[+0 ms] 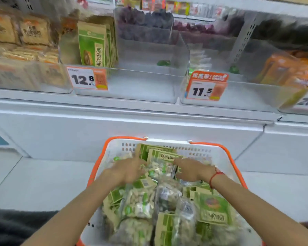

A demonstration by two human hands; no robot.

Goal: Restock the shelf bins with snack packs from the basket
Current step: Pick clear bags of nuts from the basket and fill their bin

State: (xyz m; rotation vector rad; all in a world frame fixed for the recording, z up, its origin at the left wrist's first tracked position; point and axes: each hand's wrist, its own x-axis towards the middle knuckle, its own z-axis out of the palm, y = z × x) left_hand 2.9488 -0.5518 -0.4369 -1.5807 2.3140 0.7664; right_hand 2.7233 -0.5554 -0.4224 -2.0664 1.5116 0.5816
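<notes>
I have both hands down in the basket point(114, 150), a white one with orange handles that sits low in front of the shelf. It is heaped with snack packs point(212, 208) — green-and-tan paper pouches mixed with clear bags of pale nuts. My left hand point(127, 172) lies over the packs at the far left of the pile, fingers reaching forward; the motion blur is heavy there, so I cannot tell whether it has closed on a pack or only rests on them. My right hand point(190, 168) (a red string around its wrist) reaches in from the other side, its fingers against a clear bag point(160, 167) between the two hands; whether they actually pinch it I cannot tell either.

Above, the shelf carries clear plastic bins. The middle bin point(140, 86), behind the 12.8 price tag point(87, 78), holds a short row of green pouches point(94, 45) standing upright at its back left. The bin to its right point(238, 93) bears the 11.5 price tag point(207, 86) — its contents are blurred.
</notes>
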